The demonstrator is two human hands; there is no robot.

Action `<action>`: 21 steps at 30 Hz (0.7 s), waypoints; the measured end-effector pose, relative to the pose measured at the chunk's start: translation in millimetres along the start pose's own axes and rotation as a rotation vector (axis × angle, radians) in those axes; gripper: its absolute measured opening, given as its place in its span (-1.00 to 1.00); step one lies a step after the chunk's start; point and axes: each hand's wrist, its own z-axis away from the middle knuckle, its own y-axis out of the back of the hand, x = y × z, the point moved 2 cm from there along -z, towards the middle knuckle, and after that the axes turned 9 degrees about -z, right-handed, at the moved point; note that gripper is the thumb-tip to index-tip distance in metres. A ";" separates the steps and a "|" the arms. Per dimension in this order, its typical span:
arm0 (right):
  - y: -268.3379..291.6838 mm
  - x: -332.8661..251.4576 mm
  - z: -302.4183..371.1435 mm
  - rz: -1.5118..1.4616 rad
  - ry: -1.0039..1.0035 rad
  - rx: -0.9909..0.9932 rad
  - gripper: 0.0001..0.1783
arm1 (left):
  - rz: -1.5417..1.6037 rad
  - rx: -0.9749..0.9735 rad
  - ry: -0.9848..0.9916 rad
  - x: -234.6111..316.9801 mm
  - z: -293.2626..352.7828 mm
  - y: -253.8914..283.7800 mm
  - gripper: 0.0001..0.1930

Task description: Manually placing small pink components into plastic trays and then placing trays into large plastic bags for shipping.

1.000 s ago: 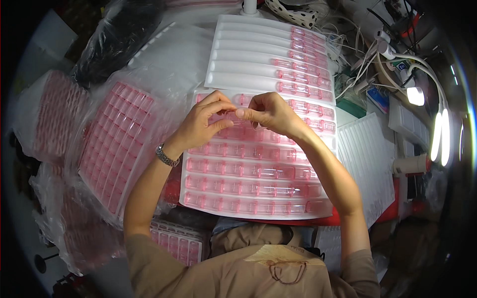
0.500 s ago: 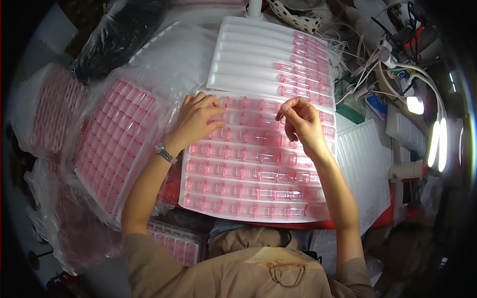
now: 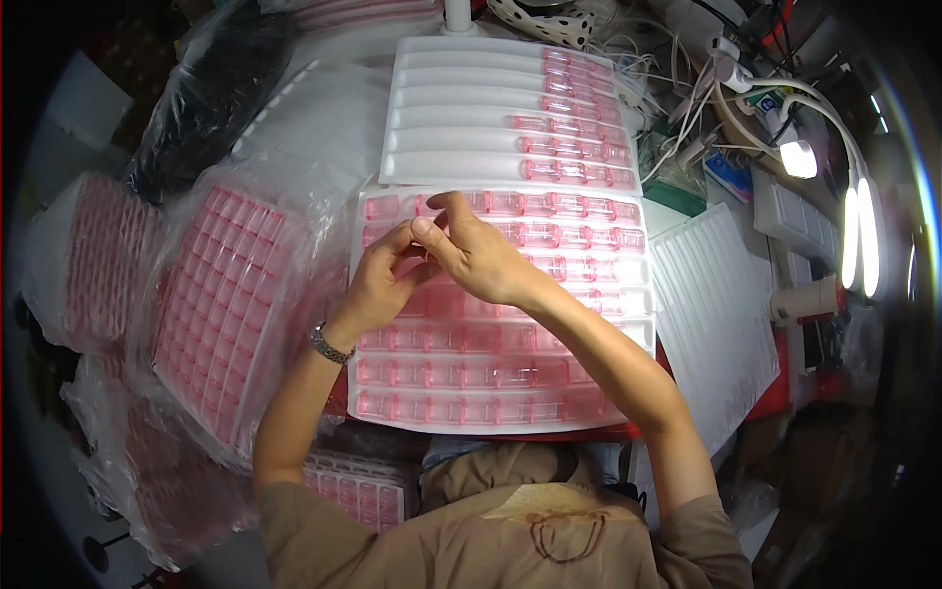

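Note:
My left hand (image 3: 377, 280) and my right hand (image 3: 479, 257) come together over the upper left of a white grooved tray (image 3: 648, 324). Rows of small see-through pink plastic pieces (image 3: 491, 373) lie in its grooves. The left fingers are curled, their tips partly covered by the right hand. My right thumb meets the left fingertips, with the right index finger bent above it. Whatever they pinch is too small or too hidden to name. Beyond stands a second grooved tray (image 3: 442, 95), with pink pieces only at the right ends of its rows.
To the left, a filled pink tray (image 3: 221, 304) sits in clear plastic wrap, beside more wrapped stacks (image 3: 113, 260). A white ribbed tray (image 3: 721, 304) lies at right. Lit lamps (image 3: 852, 236) and tangled cables stand at far right. Another pink-filled tray (image 3: 358, 496) shows below.
My right hand has swung left across the tray to meet my left hand. The left hand has dropped slightly nearer to me. The whole view has shifted somewhat.

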 end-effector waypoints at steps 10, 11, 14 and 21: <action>128.2 25.0 27.8 -1.503 -0.394 0.508 -0.74 | -0.943 0.042 -0.295 -5.7 -20.5 34.7 -0.75; 121.1 29.5 31.0 -1.439 -0.434 0.370 -0.75 | -0.877 0.110 -0.233 -6.4 -17.2 43.5 -0.74; 81.6 17.1 28.3 -1.079 -0.292 0.235 -0.80 | -0.974 0.041 -0.134 -13.7 -2.6 67.8 -0.71; 13.6 -29.5 32.8 0.172 0.059 0.217 -0.65 | -0.532 0.117 -0.159 33.7 9.2 3.6 -0.63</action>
